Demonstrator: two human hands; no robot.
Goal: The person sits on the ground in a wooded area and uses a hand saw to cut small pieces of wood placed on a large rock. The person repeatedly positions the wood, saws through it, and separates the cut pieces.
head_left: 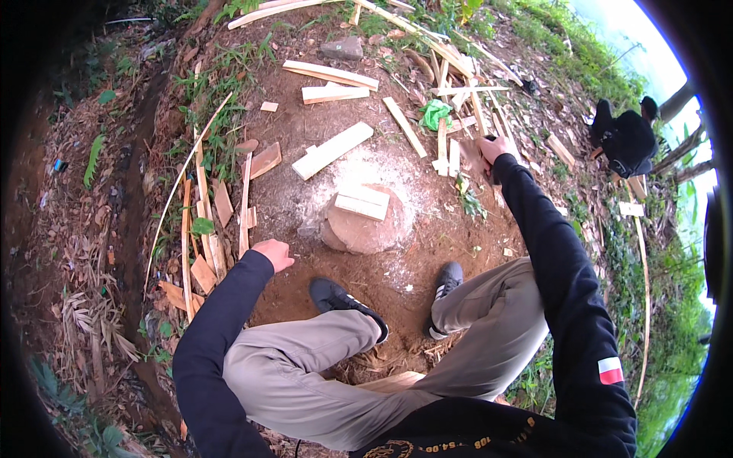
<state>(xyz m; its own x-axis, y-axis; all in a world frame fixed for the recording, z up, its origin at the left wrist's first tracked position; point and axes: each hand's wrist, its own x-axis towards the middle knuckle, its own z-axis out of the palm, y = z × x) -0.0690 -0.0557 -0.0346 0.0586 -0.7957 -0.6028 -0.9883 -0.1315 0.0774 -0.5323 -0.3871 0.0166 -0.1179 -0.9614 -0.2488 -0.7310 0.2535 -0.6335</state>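
Note:
My left hand (275, 254) hangs loosely curled above the dirt by my left knee, with nothing showing in it. My right arm reaches forward and right. There my right hand (498, 147) is closed around something dark, and a blurred brownish shape beside it is too unclear to name. Between my feet and the scattered wood stands a round chopping stump (347, 235), with pale sawdust around it. A short pale wood block (362, 203) lies on its top. Just beyond the stump, a longer pale wood block (333, 150) rests on the ground.
Split wood pieces (330, 75) lie farther off, near a grey stone (342, 49). Several sticks line the left side. A green plastic bag (435, 114) sits among loose strips near my right hand. A black bag (628, 141) stands at the far right. My shoes (342, 299) flank the stump's near side.

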